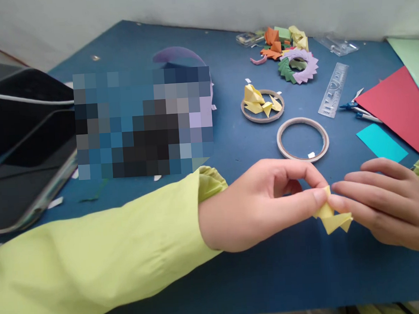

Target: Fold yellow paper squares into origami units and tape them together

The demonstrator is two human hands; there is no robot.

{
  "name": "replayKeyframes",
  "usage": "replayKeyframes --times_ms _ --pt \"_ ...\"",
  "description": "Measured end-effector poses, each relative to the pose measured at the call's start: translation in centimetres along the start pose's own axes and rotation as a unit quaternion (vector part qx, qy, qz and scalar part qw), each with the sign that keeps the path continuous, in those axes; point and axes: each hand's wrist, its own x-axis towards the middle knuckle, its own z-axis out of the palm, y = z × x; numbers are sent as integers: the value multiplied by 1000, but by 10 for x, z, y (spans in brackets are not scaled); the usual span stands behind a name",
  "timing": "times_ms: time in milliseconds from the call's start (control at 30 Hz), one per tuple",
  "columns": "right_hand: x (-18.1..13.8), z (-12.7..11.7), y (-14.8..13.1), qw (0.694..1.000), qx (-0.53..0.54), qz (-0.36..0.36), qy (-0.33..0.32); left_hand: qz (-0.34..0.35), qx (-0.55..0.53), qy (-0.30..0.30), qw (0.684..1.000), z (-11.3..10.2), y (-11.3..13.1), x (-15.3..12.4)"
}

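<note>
Left hand point(265, 203), low centre of frame, pinched thumb and forefinger on the left edge of a small folded yellow paper piece point(332, 218); other fingers curled loosely. Right hand point(386, 207), lower right, closed its fingertips on the same piece from the other side; fingertips of both hands nearly touching above the folds. Paper piece held just over the blue table point(273, 276), pointed flaps hanging down; contact with the surface not discernible. Yellow-green sleeve point(95, 263) with ruffled cuff along the left forearm, running to the lower left corner; matching cuff just visible at the right edge. Directly above the hands, an empty tape ring point(302, 139) lying flat. Up and left of it, a second ring point(262, 107) holding several folded yellow pieces point(257, 99). Further up, upper centre-right, a wreath of interlocked purple and green folded units point(298, 66), with a loose heap of orange, green and yellow folded papers point(280, 41) just behind it. Clear ruler point(333, 90) right of the wreath, tilted; blue-tipped pens point(359, 110) near its lower end. Red paper sheet point(401, 105) at the right edge, a cyan piece point(381, 141) just below it, a pale green sheet point(412, 59) above. Purple curved paper point(178, 54) at upper centre, beside a blurred patch. Dark bag or case point(21, 154) with a white cable across the far left.
</note>
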Motion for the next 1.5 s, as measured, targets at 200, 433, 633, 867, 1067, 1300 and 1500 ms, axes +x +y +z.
replayKeyframes --times_ms 200,433,633,867,1067,1300,1500 --pt "-1 3 -1 997 26 26 73 23 27 21 999 1 1 -2" --pt "7 -1 -4 965 191 175 23 207 257 97 939 2 -3 -4" --pt "2 -3 -9 915 326 233 50 237 310 93 916 2 -6 -3" --pt "3 -3 -11 897 335 282 62 255 328 85 906 1 -9 -4" --pt "1 3 1 981 171 89 22 179 250 81 948 2 -3 -3" --pt "-8 7 0 997 51 46 22 108 171 67 977 1 -2 -2" --pt "-7 4 -6 996 47 72 18 70 82 26 994 -1 -1 -1"
